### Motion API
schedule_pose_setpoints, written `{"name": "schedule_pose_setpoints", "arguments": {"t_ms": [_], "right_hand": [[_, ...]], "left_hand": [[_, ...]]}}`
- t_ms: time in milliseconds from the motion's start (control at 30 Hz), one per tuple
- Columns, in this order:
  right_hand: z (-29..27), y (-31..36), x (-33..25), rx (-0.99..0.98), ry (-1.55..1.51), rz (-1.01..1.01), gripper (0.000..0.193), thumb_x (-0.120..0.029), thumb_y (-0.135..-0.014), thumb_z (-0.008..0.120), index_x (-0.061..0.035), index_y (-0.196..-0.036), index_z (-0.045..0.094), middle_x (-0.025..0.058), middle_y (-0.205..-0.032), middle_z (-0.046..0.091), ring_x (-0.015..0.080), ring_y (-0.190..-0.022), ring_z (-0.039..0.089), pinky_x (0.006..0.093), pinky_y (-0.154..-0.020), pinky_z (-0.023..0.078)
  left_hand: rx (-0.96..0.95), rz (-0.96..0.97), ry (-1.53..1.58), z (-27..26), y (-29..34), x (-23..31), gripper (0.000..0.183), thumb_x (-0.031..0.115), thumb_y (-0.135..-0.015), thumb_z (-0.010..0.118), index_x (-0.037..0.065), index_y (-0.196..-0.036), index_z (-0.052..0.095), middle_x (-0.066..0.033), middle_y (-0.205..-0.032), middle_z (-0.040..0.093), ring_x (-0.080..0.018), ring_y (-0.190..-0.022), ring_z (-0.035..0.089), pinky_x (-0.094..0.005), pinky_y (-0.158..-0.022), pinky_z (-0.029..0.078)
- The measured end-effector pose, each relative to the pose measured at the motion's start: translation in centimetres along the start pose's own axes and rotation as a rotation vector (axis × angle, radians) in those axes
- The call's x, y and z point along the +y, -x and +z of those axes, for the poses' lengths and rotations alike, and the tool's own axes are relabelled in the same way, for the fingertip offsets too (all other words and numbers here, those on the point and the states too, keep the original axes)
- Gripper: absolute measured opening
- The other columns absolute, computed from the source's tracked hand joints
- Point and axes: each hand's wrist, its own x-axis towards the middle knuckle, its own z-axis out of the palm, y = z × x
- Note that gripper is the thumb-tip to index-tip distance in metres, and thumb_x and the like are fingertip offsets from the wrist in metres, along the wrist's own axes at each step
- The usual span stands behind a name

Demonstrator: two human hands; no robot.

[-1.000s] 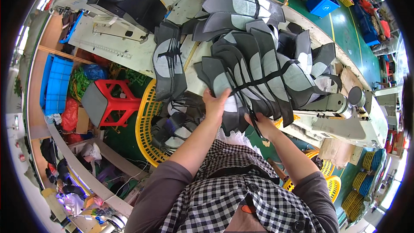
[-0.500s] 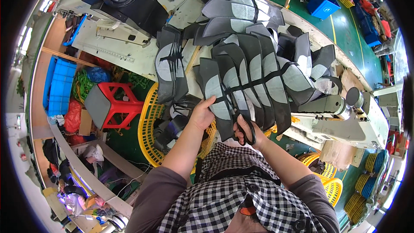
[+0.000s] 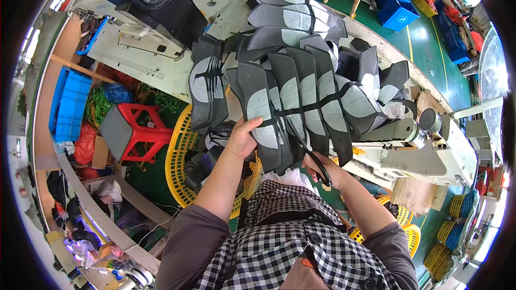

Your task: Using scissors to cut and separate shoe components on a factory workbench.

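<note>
My left hand (image 3: 244, 138) grips the near edge of a curved black-and-grey padded fabric piece (image 3: 258, 104), thumb on top of its light patch. It belongs to a row of similar pieces joined across the middle by a narrow black strip (image 3: 309, 109). My right hand (image 3: 332, 172) is closed round the black handles of a pair of scissors (image 3: 321, 167). Their blades point up and left, in among the near ends of the pieces; the tips are hard to make out. Beside the row, on the left, lies a bundle of like pieces (image 3: 201, 88) crossed by black threads.
More strung pieces (image 3: 285, 19) cover the machine table (image 3: 177, 83). A sewing machine (image 3: 430, 153) stands on the right, a black motor housing (image 3: 156, 0) at the far left. Below the table are a yellow basket (image 3: 174, 166) with pieces inside and a red-and-grey stool (image 3: 134, 131).
My right hand with the scissors has drawn back to the right, and the blades now show more. My left hand and the held piece have shifted slightly left.
</note>
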Motion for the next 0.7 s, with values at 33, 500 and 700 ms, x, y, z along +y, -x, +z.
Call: {"name": "schedule_pose_setpoints", "arguments": {"t_ms": [33, 500, 700], "right_hand": [[0.1, -0.6, -0.1, -0.004, 0.001, -0.004, 0.055, -0.059, -0.087, 0.046, -0.0046, -0.088, 0.050, -0.0022, -0.064, 0.041, 0.0080, -0.056, 0.042, 0.0214, -0.052, 0.036], [2.1, 0.4, 1.1, 0.147, -0.161, -0.132, 0.054, -0.055, -0.089, 0.046, -0.0011, -0.086, 0.049, 0.0002, -0.058, 0.042, 0.0100, -0.048, 0.044, 0.0231, -0.047, 0.038], [-1.0, 2.9, 0.6, 0.164, -0.046, 0.012, 0.052, -0.053, -0.092, 0.039, -0.0019, -0.092, 0.051, 0.0004, -0.063, 0.043, 0.0100, -0.055, 0.045, 0.0229, -0.052, 0.038]], "left_hand": [[0.001, 0.004, -0.003, 0.1, 0.2, -0.1, 0.051, 0.009, -0.076, 0.065, 0.002, -0.123, 0.047, -0.0098, -0.114, 0.057, -0.0241, -0.106, 0.053, -0.0396, -0.094, 0.041], [-0.316, -0.193, 0.092, 1.4, -2.0, -3.1, 0.058, 0.005, -0.071, 0.059, 0.000, -0.127, 0.043, -0.0124, -0.117, 0.057, -0.0274, -0.109, 0.054, -0.0425, -0.099, 0.037], [-0.192, -0.127, 0.119, 0.2, -5.3, -5.5, 0.053, 0.005, -0.073, 0.060, 0.002, -0.124, 0.046, -0.0105, -0.114, 0.058, -0.0259, -0.108, 0.055, -0.0426, -0.096, 0.039]]}}
